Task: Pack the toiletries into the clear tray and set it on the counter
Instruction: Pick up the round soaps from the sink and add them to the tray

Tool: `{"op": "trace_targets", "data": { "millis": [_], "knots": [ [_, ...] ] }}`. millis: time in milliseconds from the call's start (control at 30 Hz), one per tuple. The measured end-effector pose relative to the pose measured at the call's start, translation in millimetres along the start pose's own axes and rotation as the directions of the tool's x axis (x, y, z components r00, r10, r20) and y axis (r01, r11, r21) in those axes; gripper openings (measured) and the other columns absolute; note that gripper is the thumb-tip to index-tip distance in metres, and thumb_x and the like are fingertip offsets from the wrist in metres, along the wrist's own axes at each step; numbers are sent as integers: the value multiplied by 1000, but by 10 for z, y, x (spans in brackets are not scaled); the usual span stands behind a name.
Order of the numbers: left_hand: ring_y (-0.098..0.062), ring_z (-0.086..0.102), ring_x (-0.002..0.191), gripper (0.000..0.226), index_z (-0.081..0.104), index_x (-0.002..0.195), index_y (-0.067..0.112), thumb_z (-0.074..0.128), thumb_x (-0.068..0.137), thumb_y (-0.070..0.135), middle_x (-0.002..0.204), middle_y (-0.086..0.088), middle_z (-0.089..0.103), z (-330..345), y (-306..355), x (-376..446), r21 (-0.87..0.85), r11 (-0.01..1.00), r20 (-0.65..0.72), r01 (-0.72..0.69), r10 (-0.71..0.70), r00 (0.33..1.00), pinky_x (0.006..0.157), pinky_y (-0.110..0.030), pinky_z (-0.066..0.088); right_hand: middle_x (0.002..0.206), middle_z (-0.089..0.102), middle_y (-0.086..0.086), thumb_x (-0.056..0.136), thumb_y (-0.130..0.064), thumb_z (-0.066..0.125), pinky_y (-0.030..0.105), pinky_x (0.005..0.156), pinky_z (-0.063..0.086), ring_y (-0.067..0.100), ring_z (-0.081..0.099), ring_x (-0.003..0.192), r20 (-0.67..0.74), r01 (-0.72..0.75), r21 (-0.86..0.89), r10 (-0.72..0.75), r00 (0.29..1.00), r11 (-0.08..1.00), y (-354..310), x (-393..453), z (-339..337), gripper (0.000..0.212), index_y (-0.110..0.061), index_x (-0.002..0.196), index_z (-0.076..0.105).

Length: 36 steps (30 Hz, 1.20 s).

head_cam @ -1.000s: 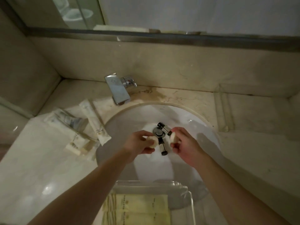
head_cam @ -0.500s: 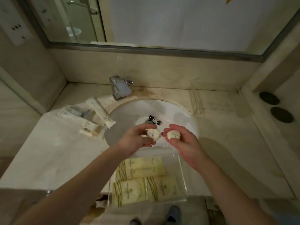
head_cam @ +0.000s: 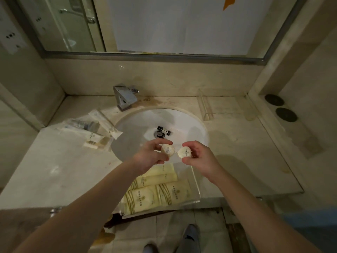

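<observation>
The clear tray (head_cam: 196, 181) sits at the near edge of the surface (head_cam: 45, 170), in front of the sink basin (head_cam: 191, 128) and partly overhanging the edge. Pale yellow sachets (head_cam: 156, 194) lie flat in it, side by side and overlapping. My left forearm crosses over its left part.

Above the tray's far end I hold two small round wrapped soaps. My left hand (head_cam: 149, 157) pinches one soap (head_cam: 168, 150) between thumb and fingertips, the other fingers curled in. My right hand (head_cam: 200, 157) grips the second soap (head_cam: 185, 152) the same way, printed face up. The two soaps are just beside each other, almost touching.

In the basin a small dark-capped bottle (head_cam: 163, 130) lies on its side at the drain (head_cam: 159, 134). Left of the basin, a heap of wrapped toiletry packets (head_cam: 94, 132) lies on the surface, one long packet (head_cam: 107, 125) reaching the basin's rim. The chrome faucet (head_cam: 125, 97) stands behind the basin. A second clear holder (head_cam: 206, 106) rests at the back right.
</observation>
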<state>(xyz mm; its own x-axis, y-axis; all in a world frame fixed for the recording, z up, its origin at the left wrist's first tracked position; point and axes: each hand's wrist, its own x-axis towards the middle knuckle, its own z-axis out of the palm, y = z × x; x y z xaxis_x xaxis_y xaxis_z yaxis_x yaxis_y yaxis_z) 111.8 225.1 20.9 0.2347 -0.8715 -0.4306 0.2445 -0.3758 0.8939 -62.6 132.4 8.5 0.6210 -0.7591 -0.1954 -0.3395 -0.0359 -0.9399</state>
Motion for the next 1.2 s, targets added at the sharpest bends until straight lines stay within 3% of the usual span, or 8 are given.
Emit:
{"op": "trace_targets", "data": {
  "millis": [100,233,400,600,867,1033,1100,1200],
  "knots": [
    [-21,56,74,51,66,99,18,58,71,-23,95,-9,54,-25,-116,-17,34,999,-37,24,-23,999,59,-24,49,104,65,0,71,-11,78,21,77,48,16,61,96,-2,7,-264,-8,1000,965,214,-41,-35,43,-22,110,63],
    [-22,56,78,49,67,100,19,60,71,-21,96,-8,55,-95,-373,-59,90,992,-97,92,-83,992,64,-28,50,114,49,-4,67,-24,80,36,99,39,19,43,115,89,87,-570,-44,995,817,555,-42,51,44,-24,109,66],
    [-22,54,79,50,68,104,17,60,71,-20,98,-10,53,-149,-521,-30,130,982,-110,138,-124,986,59,-24,48,148,29,-3,70,-30,78,39,114,25,21,19,135,118,114,-642,-49,992,758,782,34,183,42,-31,110,67],
    [-25,54,84,55,68,111,19,59,72,-20,97,-13,52,-96,-594,77,143,974,-88,174,-163,983,66,-27,50,157,13,-3,74,-34,74,40,117,18,21,8,141,80,79,-697,-32,996,713,871,71,193,44,-31,116,65],
    [-23,53,75,62,59,126,16,53,76,-20,90,-10,53,61,-609,162,149,973,-79,176,-165,983,64,-27,47,156,14,-2,75,-39,68,41,114,25,20,10,140,185,175,-773,-47,982,610,791,68,120,58,-28,130,52],
    [-24,50,71,49,60,114,11,51,75,-17,83,-9,49,133,-546,207,188,969,-59,162,-154,986,62,-30,46,133,45,-5,76,-30,69,34,103,37,15,38,123,240,314,-668,-205,949,674,582,73,171,72,-31,141,37],
    [-24,50,70,40,61,105,10,51,74,-14,81,-12,52,153,-532,228,202,965,-41,164,-159,986,61,-31,44,119,51,-3,75,-25,71,30,95,41,15,45,113,277,363,-662,-237,931,655,546,96,228,70,-29,139,42],
    [-22,53,69,45,56,114,8,54,76,-14,82,-11,56,183,-532,273,179,968,-51,175,-169,984,62,-29,45,113,57,2,76,-22,71,30,90,42,19,51,109,231,363,-684,-285,930,632,547,129,227,55,-19,129,56]
  ]
}}
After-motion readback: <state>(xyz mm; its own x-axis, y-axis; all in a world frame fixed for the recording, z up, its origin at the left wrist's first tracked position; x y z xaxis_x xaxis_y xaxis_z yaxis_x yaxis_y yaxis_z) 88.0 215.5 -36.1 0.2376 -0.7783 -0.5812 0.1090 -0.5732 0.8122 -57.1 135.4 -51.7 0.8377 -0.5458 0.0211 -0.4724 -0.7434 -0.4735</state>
